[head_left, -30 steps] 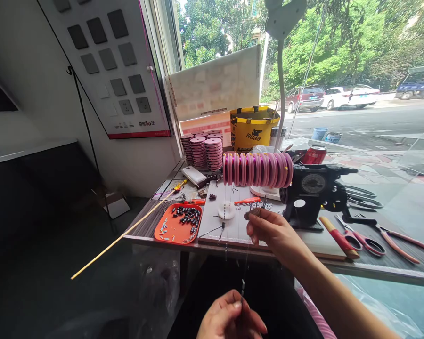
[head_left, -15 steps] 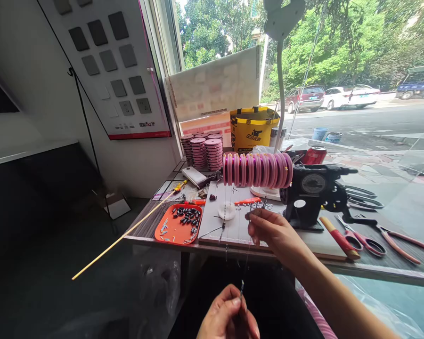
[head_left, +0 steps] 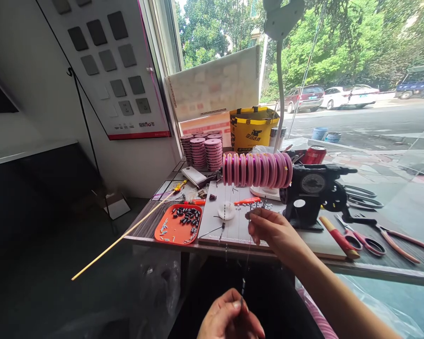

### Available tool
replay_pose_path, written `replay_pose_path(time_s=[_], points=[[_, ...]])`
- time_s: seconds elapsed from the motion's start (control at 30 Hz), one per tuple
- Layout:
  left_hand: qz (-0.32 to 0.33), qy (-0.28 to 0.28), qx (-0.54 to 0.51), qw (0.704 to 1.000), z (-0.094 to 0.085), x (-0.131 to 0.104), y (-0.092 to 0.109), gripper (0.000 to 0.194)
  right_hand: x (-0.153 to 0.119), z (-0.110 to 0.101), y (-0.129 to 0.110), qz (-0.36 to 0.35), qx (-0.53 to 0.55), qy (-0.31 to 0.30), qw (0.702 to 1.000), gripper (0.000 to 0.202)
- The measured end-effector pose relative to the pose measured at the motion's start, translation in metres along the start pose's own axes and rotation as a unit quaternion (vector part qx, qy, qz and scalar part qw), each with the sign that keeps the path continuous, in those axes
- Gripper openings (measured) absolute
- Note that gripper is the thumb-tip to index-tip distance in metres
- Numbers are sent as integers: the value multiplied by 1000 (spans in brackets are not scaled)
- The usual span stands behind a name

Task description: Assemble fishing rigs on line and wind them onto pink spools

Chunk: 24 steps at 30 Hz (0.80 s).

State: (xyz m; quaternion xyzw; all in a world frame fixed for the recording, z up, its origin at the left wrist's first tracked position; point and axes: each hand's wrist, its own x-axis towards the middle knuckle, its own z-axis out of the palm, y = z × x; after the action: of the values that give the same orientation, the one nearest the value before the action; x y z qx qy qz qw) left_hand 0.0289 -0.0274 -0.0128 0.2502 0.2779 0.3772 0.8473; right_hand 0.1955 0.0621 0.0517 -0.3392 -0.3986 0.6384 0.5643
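My left hand (head_left: 226,314) is low in front of my lap, thumb and fingers closed on a thin fishing line (head_left: 248,256) just below a small dark piece (head_left: 243,284) on it. Higher up, at the board's front edge, my right hand (head_left: 273,231) pinches the upper part of the same line. Its fingertips hide what else they may hold. Behind it, a row of pink foam spools (head_left: 256,170) sits on a black hand-cranked winder (head_left: 313,190). Lines hang from the spools, one with a small dark weight-like piece (head_left: 223,226).
An orange tray (head_left: 175,238) of small black and silver parts stands left of a white board (head_left: 212,235). A yellow stick (head_left: 123,235) juts past the table edge. Scissors (head_left: 365,242), pliers (head_left: 399,245) and a red-and-tan rod (head_left: 339,238) lie right. Stacked pink spools (head_left: 214,153) stand behind.
My left hand has shifted slightly down and right, with the small dark piece on the line a little farther out of its fingertips. My right hand has stayed in place.
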Motion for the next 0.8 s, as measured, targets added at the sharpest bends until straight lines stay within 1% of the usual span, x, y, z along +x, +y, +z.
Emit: replay_pose_path(time_s=[0.2,0.3,0.37,0.4,0.43,0.47,0.5,0.53,0.57,0.6,0.63,0.67,0.7,0.73,0.77,0.8], points=[[21,8,6,1000,0,1,-1,17,1,1,-2,4,-4,3,1000,25],[19,23,16,999,-3,4,-7,22,-1,1,-3,8,-9,4,1000,25],[8,44,54,998,-6,6,-9,28,-2,0,-3,11,-13,3,1000,24],[10,68,101,993,-6,7,-9,28,-3,-1,-4,13,-17,1,1000,24],[27,101,172,980,-5,7,-7,28,-3,-1,-4,15,-25,-2,1000,24],[58,142,260,953,-3,7,-4,29,-4,-1,-5,17,-39,-6,999,24],[99,181,351,913,1,8,2,31,-4,-2,-6,18,-63,-12,998,25],[147,211,434,864,7,9,9,34,-5,-2,-6,15,-95,-17,995,25],[187,223,491,821,15,11,17,36,-5,-2,-7,6,-132,-20,991,26],[211,218,513,803,23,15,27,32,-5,-2,-8,-8,-169,-21,985,27],[228,197,510,805,32,20,36,28,-6,-2,-9,-27,-200,-20,979,26],[249,195,488,814,40,27,44,25,-6,-2,-10,-46,-225,-22,973,25],[261,184,449,835,47,34,51,24,-7,-2,-11,-62,-242,-24,968,24],[263,168,387,868,53,42,56,21,-7,-2,-13,-75,-253,-27,964,24],[252,147,325,900,57,49,59,18,-8,-1,-14,-81,-259,-32,962,24],[243,132,288,917,60,56,61,15,-9,-1,-15,-83,-261,-36,961,25]])
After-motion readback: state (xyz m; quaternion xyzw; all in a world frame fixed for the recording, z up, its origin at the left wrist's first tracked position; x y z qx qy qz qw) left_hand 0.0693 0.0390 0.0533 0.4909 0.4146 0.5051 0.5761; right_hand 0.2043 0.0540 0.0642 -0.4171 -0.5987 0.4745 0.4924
